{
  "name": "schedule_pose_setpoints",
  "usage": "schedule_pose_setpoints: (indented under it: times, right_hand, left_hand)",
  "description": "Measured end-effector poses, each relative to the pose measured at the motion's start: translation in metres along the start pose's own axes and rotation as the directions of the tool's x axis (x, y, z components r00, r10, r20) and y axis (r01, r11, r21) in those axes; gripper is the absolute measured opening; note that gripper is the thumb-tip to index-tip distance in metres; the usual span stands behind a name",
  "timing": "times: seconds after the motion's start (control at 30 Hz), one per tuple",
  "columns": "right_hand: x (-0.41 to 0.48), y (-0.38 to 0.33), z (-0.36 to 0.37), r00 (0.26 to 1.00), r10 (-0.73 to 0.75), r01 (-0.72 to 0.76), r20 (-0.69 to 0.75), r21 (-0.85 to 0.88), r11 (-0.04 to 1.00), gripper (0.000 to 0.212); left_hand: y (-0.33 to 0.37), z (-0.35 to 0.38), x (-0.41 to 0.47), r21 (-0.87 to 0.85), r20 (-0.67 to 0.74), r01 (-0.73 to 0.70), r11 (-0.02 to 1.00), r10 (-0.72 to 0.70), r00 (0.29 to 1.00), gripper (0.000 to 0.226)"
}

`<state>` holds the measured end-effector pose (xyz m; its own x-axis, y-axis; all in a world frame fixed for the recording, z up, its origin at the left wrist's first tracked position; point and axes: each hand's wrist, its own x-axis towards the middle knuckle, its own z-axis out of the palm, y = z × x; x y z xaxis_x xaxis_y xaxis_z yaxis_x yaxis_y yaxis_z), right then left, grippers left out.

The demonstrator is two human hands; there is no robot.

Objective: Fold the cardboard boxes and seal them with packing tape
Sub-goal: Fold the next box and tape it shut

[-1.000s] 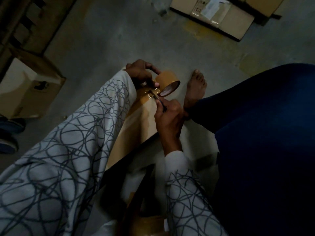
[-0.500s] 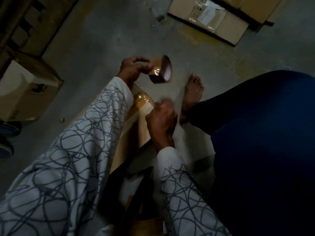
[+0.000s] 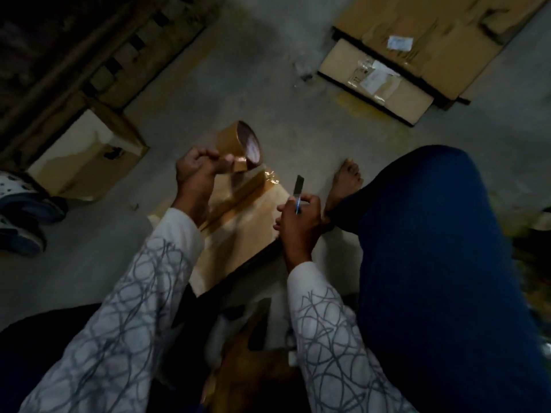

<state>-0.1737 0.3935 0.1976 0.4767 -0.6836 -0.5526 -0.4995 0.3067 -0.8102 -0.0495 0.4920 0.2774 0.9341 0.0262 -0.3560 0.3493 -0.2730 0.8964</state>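
Gripping tape roll [image 3: 238, 144] left hand [image 3: 196, 168], cutter [image 3: 298, 189] right hand [image 3: 298, 216]; labels [image 3: 375, 77] unreadable.

Flat cardboard box [image 3: 238, 234] partly hidden under sleeves; stacked boxes [image 3: 447, 40] cropped at top.

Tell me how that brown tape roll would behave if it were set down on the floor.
The tape roll, held up in the left hand, is a round hollow ring, so on its edge it would probably roll across the bare floor. Laid flat, it should sit stable. It is gripped by a few fingers only, so it is likely light.
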Motion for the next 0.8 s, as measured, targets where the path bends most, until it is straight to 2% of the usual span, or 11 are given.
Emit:
schedule_pose_setpoints:
  times: [0.13, 0.23, 0.33, 0.4, 0.5, 0.57, 0.7, 0.8]
  right_hand:
    - [-0.036, -0.026, -0.002, 0.97, -0.092, 0.098, 0.224, -0.014, 0.995, 0.014]
    - [-0.062, -0.024, -0.002, 0.869, -0.23, 0.319, 0.439, -0.138, 0.938, 0.021]
    - [-0.091, -0.013, 0.003, 0.765, -0.222, 0.426, 0.605, -0.217, 0.878, 0.025]
    - [-0.118, -0.009, 0.004, 0.718, -0.14, 0.397, 0.681, -0.236, 0.887, 0.025]
    - [-0.146, 0.012, 0.001, 0.665, -0.041, 0.368, 0.746, -0.28, 0.887, 0.024]
    - [-0.157, 0.026, -0.007, 0.644, -0.023, 0.371, 0.765, -0.286, 0.884, 0.024]
    - [-0.165, 0.031, -0.02, 0.575, -0.088, 0.405, 0.814, -0.189, 0.895, 0.025]
    - [-0.16, 0.02, -0.028, 0.549, -0.164, 0.513, 0.819, -0.175, 0.84, 0.024]
  left_hand:
    - [0.0, -0.075, -0.067, 0.182, 0.018, 0.073, 0.981, -0.077, 0.997, 0.023]
    - [-0.014, -0.117, -0.116, 0.339, -0.002, 0.15, 0.929, -0.159, 0.987, 0.023]
    - [-0.042, -0.14, -0.166, 0.519, 0.024, 0.158, 0.84, -0.2, 0.98, 0.025]
    - [-0.06, -0.146, -0.193, 0.615, 0.103, 0.056, 0.787, -0.151, 0.983, 0.028]
    - [-0.082, -0.152, -0.222, 0.614, 0.289, -0.106, 0.782, -0.097, 0.952, 0.027]
    - [-0.088, -0.154, -0.232, 0.602, 0.349, -0.162, 0.782, -0.076, 0.934, 0.024]
    - [-0.077, -0.155, -0.231, 0.563, 0.338, -0.201, 0.802, -0.001, 0.941, 0.024]
    - [-0.077, -0.158, -0.226, 0.513, 0.315, -0.211, 0.832, 0.047, 0.948, 0.028]
